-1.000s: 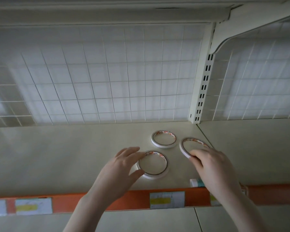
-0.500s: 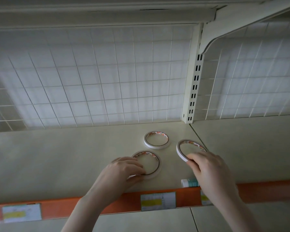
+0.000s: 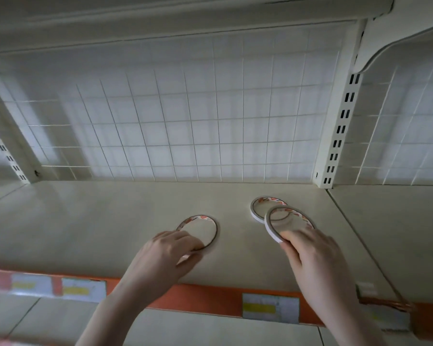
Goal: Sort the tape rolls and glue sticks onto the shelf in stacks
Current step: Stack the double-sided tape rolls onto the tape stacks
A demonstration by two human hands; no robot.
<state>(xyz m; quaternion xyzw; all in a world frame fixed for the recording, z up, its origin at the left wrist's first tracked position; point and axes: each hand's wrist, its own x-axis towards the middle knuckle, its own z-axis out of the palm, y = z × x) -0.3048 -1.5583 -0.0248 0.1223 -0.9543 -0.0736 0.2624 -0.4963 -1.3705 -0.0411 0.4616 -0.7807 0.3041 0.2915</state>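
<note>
Your left hand (image 3: 166,255) reaches forward, fingers curled in a pinch. Your right hand (image 3: 315,258) is raised, thumb and fingers closed.

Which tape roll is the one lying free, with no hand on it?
Find the slotted upright post at the back of the shelf. In front of its foot lies a tape roll flat on the shelf. Unlike the other two, no hand touches it, and the right hand's tilted roll overlaps it.

Shop: shelf (image 3: 235,265) w/ price labels (image 3: 270,307).
</note>
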